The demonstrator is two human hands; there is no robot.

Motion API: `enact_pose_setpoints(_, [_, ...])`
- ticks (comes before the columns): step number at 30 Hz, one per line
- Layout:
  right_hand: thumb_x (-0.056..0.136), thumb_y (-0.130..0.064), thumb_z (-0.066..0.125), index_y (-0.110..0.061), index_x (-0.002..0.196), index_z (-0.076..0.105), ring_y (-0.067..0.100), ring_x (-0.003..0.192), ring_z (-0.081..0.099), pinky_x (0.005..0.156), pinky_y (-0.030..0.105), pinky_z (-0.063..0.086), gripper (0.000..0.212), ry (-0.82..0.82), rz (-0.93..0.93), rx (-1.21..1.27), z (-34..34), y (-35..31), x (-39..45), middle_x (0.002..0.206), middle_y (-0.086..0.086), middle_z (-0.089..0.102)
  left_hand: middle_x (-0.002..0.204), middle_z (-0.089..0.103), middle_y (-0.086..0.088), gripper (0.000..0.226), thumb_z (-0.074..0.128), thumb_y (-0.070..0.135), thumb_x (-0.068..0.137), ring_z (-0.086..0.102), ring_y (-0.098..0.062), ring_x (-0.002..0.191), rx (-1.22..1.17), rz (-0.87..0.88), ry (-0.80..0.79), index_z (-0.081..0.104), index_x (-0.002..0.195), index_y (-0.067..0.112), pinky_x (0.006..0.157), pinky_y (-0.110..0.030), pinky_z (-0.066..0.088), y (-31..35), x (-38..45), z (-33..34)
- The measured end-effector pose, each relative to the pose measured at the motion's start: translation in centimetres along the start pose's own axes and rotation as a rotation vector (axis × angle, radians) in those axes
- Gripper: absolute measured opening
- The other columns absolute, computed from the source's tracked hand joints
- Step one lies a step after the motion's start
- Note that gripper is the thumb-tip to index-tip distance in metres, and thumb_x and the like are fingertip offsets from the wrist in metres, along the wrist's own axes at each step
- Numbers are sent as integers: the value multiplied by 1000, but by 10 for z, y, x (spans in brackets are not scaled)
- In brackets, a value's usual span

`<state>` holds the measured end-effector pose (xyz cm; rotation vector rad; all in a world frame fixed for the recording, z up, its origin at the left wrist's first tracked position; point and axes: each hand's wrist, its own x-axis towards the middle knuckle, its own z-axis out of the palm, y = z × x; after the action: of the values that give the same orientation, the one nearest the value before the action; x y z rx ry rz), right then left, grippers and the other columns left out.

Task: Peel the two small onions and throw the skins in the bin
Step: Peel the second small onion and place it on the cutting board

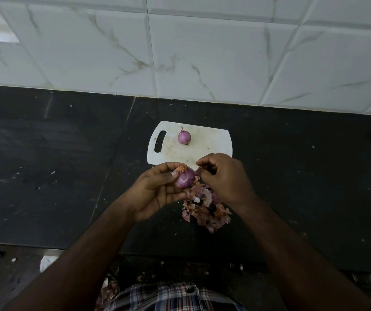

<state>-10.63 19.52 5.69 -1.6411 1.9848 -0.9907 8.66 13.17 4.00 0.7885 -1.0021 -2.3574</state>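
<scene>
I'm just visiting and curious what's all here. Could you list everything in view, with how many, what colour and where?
onion on the board: one, purple, peeled, on the far part of the cutting board.
onion in hand: one, purple, dry bits at its top, held above the counter.
onion skins: one heap, purple-brown, on the counter below the hands.
cutting board: one, white, on the counter near the wall.
counter: one, black.
wall tiles: white, veined, behind the counter.
left hand: holds the onion.
right hand: fingers curled, pinching at a skin scrap.

black counter point(45, 158), chopping board point(211, 142), onion skins point(204, 212)
</scene>
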Motion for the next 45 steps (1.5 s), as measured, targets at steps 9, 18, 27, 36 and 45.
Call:
enact_pose_setpoints(9, [92, -21, 67, -17, 115, 74, 14, 117, 61, 93, 18, 42, 24, -214, 88, -128, 3, 23, -7, 127, -1, 67, 108, 69, -17, 49, 58, 17, 89, 68, -19, 76, -87, -20, -41, 56, 135, 1, 65, -25, 58, 0, -2, -8])
enact_pose_setpoints(18, [82, -26, 79, -28, 107, 76, 0, 95, 66, 83, 24, 55, 25, -211, -31, 303, -1, -18, 0, 102, -13, 73, 103, 70, -11, 43, 65, 1, 87, 67, -14, 78, 98, 46, -27, 60, 130, 5, 64, -21, 55, -2, -2, -4])
enact_pose_setpoints(27, [85, -8, 73, -13, 102, 77, 1, 91, 68, 81, 17, 53, 18, -168, -71, 328, 2, -8, 5, 93, -11, 73, 98, 72, -14, 43, 83, 16, 77, 68, -15, 75, 89, 69, -31, 70, 117, 7, 64, -21, 55, -2, -3, -12])
enact_pose_setpoints(36, [79, -7, 79, -12, 100, 77, 2, 91, 70, 81, 16, 53, 21, -137, -23, 407, 4, -7, 2, 93, -9, 74, 100, 72, -14, 58, 89, 25, 70, 66, -15, 77, 98, 83, -26, 68, 120, 6, 64, -21, 55, 0, 0, -13])
enact_pose_setpoints(45, [86, -13, 66, -12, 85, 68, 9, 83, 61, 72, 25, 51, 2, 13, -24, 173, 12, -10, -4, 86, -5, 65, 95, 72, -13, 33, 65, 10, 86, 66, -13, 71, 134, 109, 60, 65, 118, 5, 61, -20, 55, 0, -1, -8])
